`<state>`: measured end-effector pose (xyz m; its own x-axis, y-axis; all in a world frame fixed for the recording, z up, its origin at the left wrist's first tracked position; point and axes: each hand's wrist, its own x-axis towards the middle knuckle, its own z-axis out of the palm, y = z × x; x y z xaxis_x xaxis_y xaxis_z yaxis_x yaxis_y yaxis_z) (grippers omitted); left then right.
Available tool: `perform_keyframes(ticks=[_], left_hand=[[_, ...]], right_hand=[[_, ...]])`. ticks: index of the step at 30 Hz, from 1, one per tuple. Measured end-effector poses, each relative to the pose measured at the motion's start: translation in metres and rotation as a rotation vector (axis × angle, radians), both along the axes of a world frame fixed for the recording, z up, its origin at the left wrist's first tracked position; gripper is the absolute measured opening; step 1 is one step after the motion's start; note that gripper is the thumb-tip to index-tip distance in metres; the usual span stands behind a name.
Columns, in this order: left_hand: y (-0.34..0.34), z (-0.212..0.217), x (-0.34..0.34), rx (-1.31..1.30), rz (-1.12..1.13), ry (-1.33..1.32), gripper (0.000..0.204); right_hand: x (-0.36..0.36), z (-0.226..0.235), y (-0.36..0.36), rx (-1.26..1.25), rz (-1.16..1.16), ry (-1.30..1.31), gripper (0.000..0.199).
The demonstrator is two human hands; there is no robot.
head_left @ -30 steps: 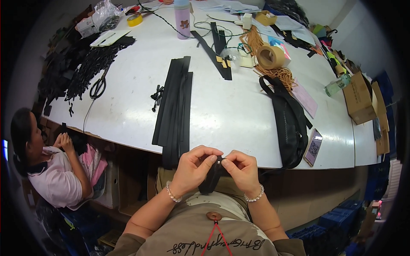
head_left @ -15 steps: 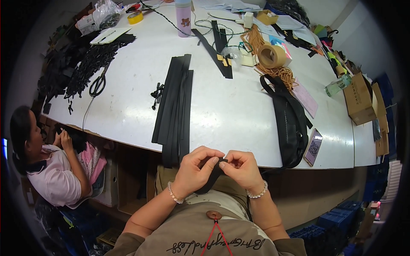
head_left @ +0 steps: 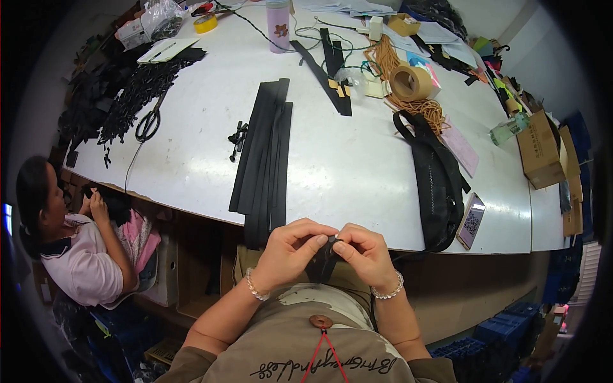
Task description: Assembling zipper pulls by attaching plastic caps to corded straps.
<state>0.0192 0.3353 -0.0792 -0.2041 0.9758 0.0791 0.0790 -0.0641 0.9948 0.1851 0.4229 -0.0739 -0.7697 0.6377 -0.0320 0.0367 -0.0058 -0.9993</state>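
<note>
Between my two hands, just off the table's near edge, is a black strap (head_left: 322, 265) that hangs down in front of my shirt. My left hand (head_left: 295, 250) pinches its upper end with thumb and index finger. From the other side my right hand (head_left: 364, 253) pinches the same end, fingertips almost touching the left ones. Whatever small part sits between the fingertips is mostly hidden. A stack of long black straps (head_left: 260, 159) lies left of my hands, its near ends past the table edge. Beside it is a small cluster of black buckle-like pieces (head_left: 238, 140).
A black bag (head_left: 435, 185) and a phone (head_left: 471, 221) lie to the right. Scissors (head_left: 148, 125) rest by a black heap (head_left: 108, 89) at the left. Tape (head_left: 410, 83), cord (head_left: 386, 57) and a purple bottle (head_left: 278, 29) stand farther back. A co-worker (head_left: 83, 255) sits at the left.
Both hands keep their pinch near the same spot. The strap below them has swung from slanting left to hanging more straight down. The view has shifted slightly.
</note>
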Motion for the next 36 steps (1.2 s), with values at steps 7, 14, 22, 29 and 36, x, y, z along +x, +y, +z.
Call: perform_keyframes(ticks=[7,14,22,29,36], left_hand=[[-0.002,-0.018,0.005,-0.168,0.079,-0.579,0.019],[-0.003,-0.022,0.007,-0.133,0.104,-0.637,0.019],[-0.004,-0.021,0.013,-0.116,0.1,-0.585,0.018],[-0.007,-0.02,0.005,-0.097,0.036,-0.538,0.013],[-0.006,-0.008,-0.004,-0.097,-0.045,-0.463,0.011]], right_hand=[[-0.007,-0.007,-0.015,-0.332,-0.102,0.031,0.013],[-0.011,-0.013,-0.022,-0.45,-0.19,0.078,0.011],[-0.011,-0.014,-0.02,-0.012,-0.215,0.032,0.014],[-0.012,-0.013,-0.02,0.033,-0.194,0.086,0.012],[-0.009,-0.006,-0.014,0.201,-0.125,0.023,0.01]])
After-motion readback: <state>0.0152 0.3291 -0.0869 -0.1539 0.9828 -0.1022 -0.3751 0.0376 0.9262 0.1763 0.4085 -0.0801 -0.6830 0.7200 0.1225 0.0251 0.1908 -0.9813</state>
